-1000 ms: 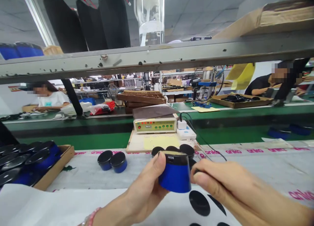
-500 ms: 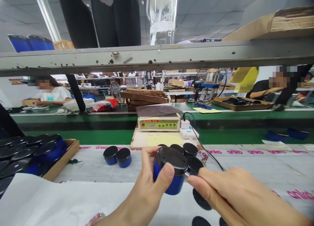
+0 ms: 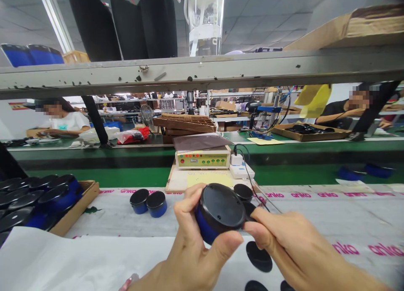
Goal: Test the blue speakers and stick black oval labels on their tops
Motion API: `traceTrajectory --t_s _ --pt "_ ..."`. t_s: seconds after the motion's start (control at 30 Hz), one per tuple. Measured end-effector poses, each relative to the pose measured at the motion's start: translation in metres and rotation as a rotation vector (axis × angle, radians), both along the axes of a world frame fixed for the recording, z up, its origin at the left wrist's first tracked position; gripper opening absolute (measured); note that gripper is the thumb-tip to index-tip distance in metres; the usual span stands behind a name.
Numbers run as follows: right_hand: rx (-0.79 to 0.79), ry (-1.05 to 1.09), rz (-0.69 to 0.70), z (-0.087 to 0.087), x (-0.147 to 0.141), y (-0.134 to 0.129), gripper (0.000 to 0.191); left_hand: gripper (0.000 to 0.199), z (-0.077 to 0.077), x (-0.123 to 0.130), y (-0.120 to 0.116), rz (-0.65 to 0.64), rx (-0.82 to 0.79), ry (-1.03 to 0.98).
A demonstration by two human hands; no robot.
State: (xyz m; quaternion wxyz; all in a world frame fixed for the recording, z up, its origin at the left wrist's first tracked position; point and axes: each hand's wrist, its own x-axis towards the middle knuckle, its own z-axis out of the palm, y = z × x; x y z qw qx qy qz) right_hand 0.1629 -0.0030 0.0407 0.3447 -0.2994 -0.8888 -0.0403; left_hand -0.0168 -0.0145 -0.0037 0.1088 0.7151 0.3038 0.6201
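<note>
A round blue case with a glossy black top (image 3: 222, 207) is held up over the bench, tilted. My left hand (image 3: 195, 240) wraps around its left side, thumb along the lower edge. At the case's right edge, my right hand (image 3: 284, 236) is closed, thumb against fingers; whatever it pinches is too hidden to name. Behind the held case stand more small round cases (image 3: 243, 192). Two others (image 3: 156, 203) stand to the left. Flat black discs (image 3: 259, 256) lie on the white sheet below my hands.
A cardboard tray (image 3: 75, 207) of blue-black cases sits at the left. Ahead are a control box (image 3: 203, 160), a white plug block (image 3: 241, 170) and a cable. A metal shelf (image 3: 202, 72) crosses above. Two people sit across the green belt.
The held case has turned, so its black top faces me more. My left thumb has shifted from its side to the lower edge. The view has moved slightly.
</note>
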Motion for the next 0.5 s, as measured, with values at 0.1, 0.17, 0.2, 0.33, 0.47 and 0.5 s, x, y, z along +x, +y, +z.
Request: traceTrajectory --t_s 0.1,0.17,0.2,0.33,0.47,0.5 --pt "-0.219 0.011 0.071 -0.006 0.003 0.006 0.027 0.058 0.008 -0.003 0.002 0.011 0.162 0.121" --pt "-0.335 0.021 0.121 -0.014 0.005 0.010 0.022 0.055 0.013 -0.006 0.002 0.020 0.226 0.195" --pt "-0.362 0.027 0.137 -0.018 0.007 0.011 0.020 0.052 0.016 -0.008 0.002 0.026 0.241 0.222" --pt "-0.307 0.050 0.159 -0.033 0.009 0.015 0.017 0.041 0.026 -0.011 -0.001 0.050 0.299 0.332" --pt "-0.278 0.067 0.185 -0.038 0.008 0.015 0.015 0.029 0.031 -0.010 -0.004 0.088 0.428 0.451" --pt "-0.283 0.069 0.186 -0.039 0.007 0.015 0.016 0.028 0.032 -0.010 -0.004 0.093 0.444 0.468"
